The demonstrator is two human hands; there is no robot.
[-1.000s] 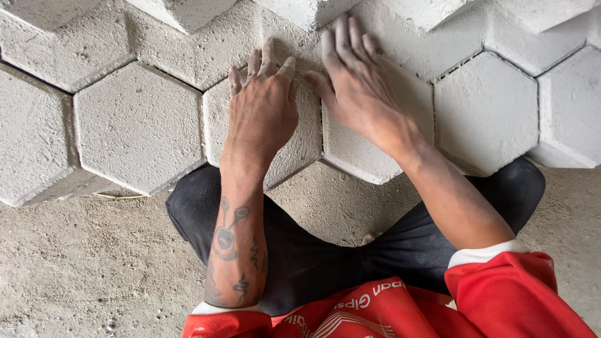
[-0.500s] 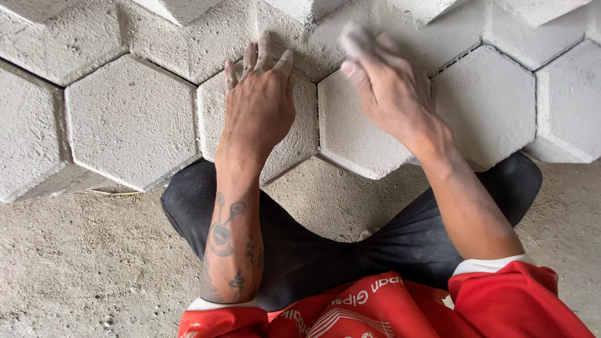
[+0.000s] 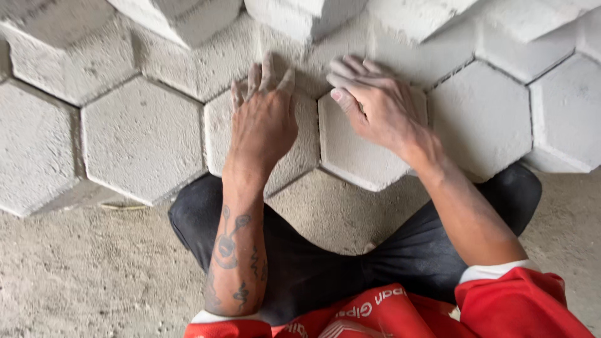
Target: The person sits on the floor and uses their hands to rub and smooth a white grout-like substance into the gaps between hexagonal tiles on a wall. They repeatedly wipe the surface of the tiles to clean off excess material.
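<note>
We look straight down at a person crouched on a rough sandy floor (image 3: 75, 281), working at a field of pale grey hexagonal concrete pavers laid edge to edge. At the far left lie two large hexagonal pavers (image 3: 141, 138), set flat and touching their neighbours. Moving right, the left hand (image 3: 263, 119), on a tattooed forearm, lies palm down with fingers spread and flat on a middle paver (image 3: 216, 134); it presses on the surface rather than gripping anything. Just beside it, across a narrow joint, sits the next paver (image 3: 354, 156), its lower point jutting toward the person's knees. The right hand (image 3: 375, 103) rests on this paver's upper part, fingers held together and extended, pointing left toward the other hand, open and holding nothing. The two hands are near each other but apart. Farther right lie more pavers (image 3: 482, 116), and along the top edge loose blocks (image 3: 300, 15) are stacked. Below, we see dark trousers (image 3: 325, 275) and red sleeves (image 3: 519, 307).
</note>
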